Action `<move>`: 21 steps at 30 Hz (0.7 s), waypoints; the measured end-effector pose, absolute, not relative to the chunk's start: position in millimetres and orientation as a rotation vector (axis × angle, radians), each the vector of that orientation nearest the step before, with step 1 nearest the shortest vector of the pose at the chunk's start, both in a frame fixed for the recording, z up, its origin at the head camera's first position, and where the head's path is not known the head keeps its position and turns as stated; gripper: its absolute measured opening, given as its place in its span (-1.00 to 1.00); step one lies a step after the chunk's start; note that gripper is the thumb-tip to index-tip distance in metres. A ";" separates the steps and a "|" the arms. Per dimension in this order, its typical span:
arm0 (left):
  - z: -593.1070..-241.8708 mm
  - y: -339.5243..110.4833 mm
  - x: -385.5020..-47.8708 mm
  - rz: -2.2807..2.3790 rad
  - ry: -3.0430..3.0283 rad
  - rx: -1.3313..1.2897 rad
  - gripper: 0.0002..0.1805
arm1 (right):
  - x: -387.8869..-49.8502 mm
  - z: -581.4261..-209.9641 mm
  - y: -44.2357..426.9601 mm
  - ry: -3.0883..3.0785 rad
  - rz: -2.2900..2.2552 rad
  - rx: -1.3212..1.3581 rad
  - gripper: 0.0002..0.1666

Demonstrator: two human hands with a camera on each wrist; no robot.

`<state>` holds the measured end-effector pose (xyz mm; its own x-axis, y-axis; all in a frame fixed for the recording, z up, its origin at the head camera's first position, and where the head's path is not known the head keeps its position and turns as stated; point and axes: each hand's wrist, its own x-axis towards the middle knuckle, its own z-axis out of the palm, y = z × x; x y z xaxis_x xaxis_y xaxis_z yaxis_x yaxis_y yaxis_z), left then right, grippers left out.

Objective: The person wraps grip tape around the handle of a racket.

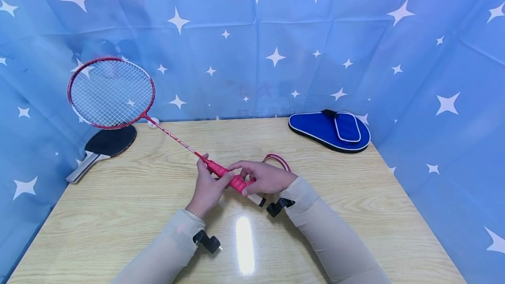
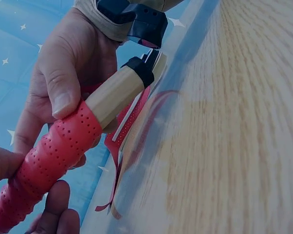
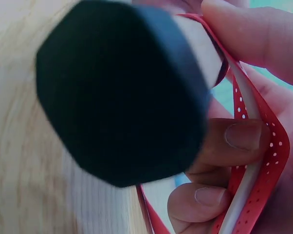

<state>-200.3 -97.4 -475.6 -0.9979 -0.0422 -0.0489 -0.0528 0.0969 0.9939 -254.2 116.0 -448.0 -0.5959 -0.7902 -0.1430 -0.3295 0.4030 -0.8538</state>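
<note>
A badminton racket (image 1: 169,134) slants across the head view, its handle partly wrapped in red perforated grip tape (image 2: 59,156). The left hand (image 1: 208,189) holds the wrapped part near the shaft between thumb and fingers. Nearer the butt, the right hand (image 1: 268,178) pinches the tape at the edge of the wrap, thumb on the handle. Bare wood (image 2: 118,95) shows between the wrap and the black butt end (image 3: 122,92). Loose tape (image 3: 270,156) with a pale strip runs through the right hand's curled fingers and hangs in a loop (image 1: 279,159) behind it.
A black table tennis paddle (image 1: 112,140) lies at the table's left edge, below the racket head. Beside the shaft, a small white object (image 1: 153,122) sits at the back edge. A blue paddle case (image 1: 327,128) lies at the back right. Starry blue cloth (image 1: 252,56) hangs behind.
</note>
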 end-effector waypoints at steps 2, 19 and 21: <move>-476.2 -97.0 -201.0 2.122 2.302 -0.100 0.06 | -254.0 -447.6 116.2 2.118 -1.117 -0.952 -0.13; -479.0 -98.4 -202.8 2.125 2.278 -0.124 0.05 | -254.3 -447.5 117.1 2.090 -1.111 -0.950 -0.12; -477.9 -97.9 -202.4 2.124 2.280 -0.125 0.05 | -254.5 -447.8 117.1 2.102 -1.113 -0.951 -0.12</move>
<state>-202.4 -97.9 -477.9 -0.9965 -0.0425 -0.0717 -0.0745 0.0693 0.9948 -254.5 117.1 -447.8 -0.5831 -0.7978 -0.1533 -0.3215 0.3999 -0.8583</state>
